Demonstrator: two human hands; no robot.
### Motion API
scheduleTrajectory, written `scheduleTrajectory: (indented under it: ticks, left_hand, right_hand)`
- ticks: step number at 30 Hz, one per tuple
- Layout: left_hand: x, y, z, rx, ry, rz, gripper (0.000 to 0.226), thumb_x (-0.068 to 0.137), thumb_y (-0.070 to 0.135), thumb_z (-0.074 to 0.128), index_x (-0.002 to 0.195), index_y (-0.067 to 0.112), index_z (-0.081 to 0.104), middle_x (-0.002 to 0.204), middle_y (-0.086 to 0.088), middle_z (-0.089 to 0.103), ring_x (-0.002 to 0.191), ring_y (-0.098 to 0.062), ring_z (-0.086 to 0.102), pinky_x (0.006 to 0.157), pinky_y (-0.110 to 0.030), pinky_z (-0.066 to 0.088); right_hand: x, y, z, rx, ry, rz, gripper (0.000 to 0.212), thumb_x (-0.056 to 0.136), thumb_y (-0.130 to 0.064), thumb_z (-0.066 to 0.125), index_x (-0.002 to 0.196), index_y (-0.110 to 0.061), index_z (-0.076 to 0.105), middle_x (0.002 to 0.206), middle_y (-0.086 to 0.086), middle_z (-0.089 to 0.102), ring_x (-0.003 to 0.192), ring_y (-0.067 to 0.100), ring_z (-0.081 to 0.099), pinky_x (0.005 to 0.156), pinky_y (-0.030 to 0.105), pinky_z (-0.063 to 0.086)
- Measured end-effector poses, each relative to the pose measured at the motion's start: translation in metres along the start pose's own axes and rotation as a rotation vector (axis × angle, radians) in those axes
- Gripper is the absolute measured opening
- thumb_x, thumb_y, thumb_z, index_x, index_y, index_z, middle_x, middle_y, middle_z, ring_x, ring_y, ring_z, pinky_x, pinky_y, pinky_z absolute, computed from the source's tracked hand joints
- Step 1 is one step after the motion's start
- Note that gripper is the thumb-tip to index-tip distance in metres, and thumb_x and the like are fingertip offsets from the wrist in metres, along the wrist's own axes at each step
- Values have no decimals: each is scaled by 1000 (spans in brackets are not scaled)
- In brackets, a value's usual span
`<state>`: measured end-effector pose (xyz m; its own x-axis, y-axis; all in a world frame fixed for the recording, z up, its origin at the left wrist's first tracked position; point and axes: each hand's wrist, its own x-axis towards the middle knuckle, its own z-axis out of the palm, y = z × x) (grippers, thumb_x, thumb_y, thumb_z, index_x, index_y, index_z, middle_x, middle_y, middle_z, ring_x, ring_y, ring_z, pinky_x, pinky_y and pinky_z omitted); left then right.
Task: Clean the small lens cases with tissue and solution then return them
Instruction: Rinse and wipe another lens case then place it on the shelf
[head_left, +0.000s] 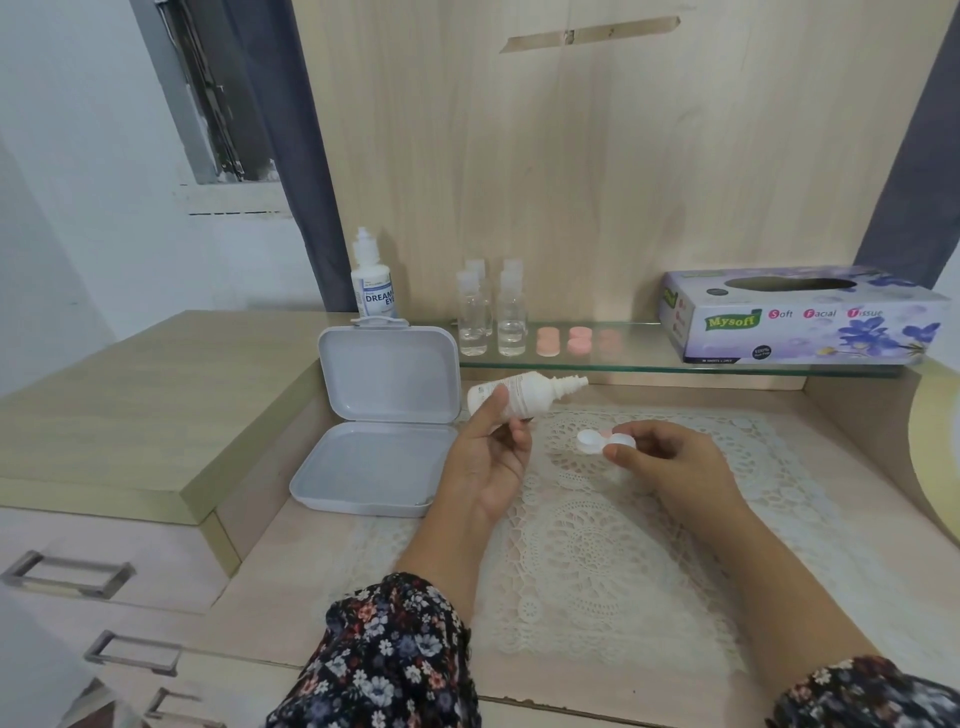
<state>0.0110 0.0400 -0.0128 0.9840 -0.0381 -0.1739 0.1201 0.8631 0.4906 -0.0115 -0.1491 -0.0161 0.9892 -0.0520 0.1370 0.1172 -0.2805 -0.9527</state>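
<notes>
My left hand (491, 462) grips a small white solution bottle (524, 396), tilted on its side with the nozzle pointing right. My right hand (660, 457) pinches a small white lens case (605, 441) just above the lace mat; a pink part shows behind its two wells. The bottle's nozzle is above and a little left of the case, not touching it. Three pink lens cases (577, 340) lie on the glass shelf. A purple tissue box (800, 317) stands at the right end of that shelf.
An open grey plastic box (379, 441) sits left of the lace mat (597, 540). A larger solution bottle (373, 280) and several small clear bottles (493, 317) stand on the glass shelf (649, 366). Drawers with metal handles are at the lower left.
</notes>
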Motion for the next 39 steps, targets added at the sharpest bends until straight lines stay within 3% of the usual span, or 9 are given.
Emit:
scheduleTrajectory:
  ticks: [4,6,12,15,20,24,34,39]
  left_hand:
    - [1,1,-2,38,36,-45,52,71,27,74,114,2,57,86,-13,59,50,-10,50,41,-17,45]
    - [1,1,-2,68,59,-72,44,76,30,72,110,5,59,84,-12,61,48,-10,53,37,-16,42]
    - [-2,-1,1,80,39,-59,15,81,12,69,90,1,62,73,-12,63,46,-10,55,43,-14,49]
    - [-3,-2,1,73,22,-54,22,71,3,71,91,-3,64,77,-14,67,49,-10,59,46,-15,52]
    - [-1,-2,2,112,64,-39,23,73,9,74,92,1,64,70,-9,65,43,-6,51,42,-12,47]
    - [-1,-1,2,108,98,-36,21,80,14,72,95,4,61,80,-11,62,44,-8,47,41,-13,43]
    - [0,-1,1,238,103,-27,19,82,17,71,95,6,62,81,-10,60,47,-9,47,40,-16,41]
    - [3,-3,0,320,93,6,18,81,18,72,92,7,63,65,-4,59,45,-8,44,41,-16,39]
  right_hand:
    - [-1,0,0,8,-2,-1,13,80,-24,76,92,-27,73,87,0,73,88,18,67,69,21,48]
    - [-1,0,0,12,-3,0,12,80,-24,77,92,-27,73,86,0,73,87,19,67,68,21,48]
    - [0,0,0,12,-5,0,12,80,-24,77,90,-29,73,84,-1,72,86,19,67,68,21,48]
    - [0,0,0,15,-6,3,12,80,-24,77,90,-28,74,86,1,73,88,20,67,69,21,49]
    - [-1,0,0,21,1,9,12,79,-24,77,90,-28,74,86,2,72,87,21,67,68,21,49]
    - [-1,0,0,11,0,8,12,80,-25,77,90,-30,73,86,0,72,87,19,67,67,20,49]
    - [0,0,1,-3,-8,0,12,79,-25,77,90,-29,74,86,1,73,83,18,67,70,22,50]
    - [0,0,2,10,-14,4,11,79,-25,78,87,-30,74,83,-1,73,78,12,65,70,21,49]
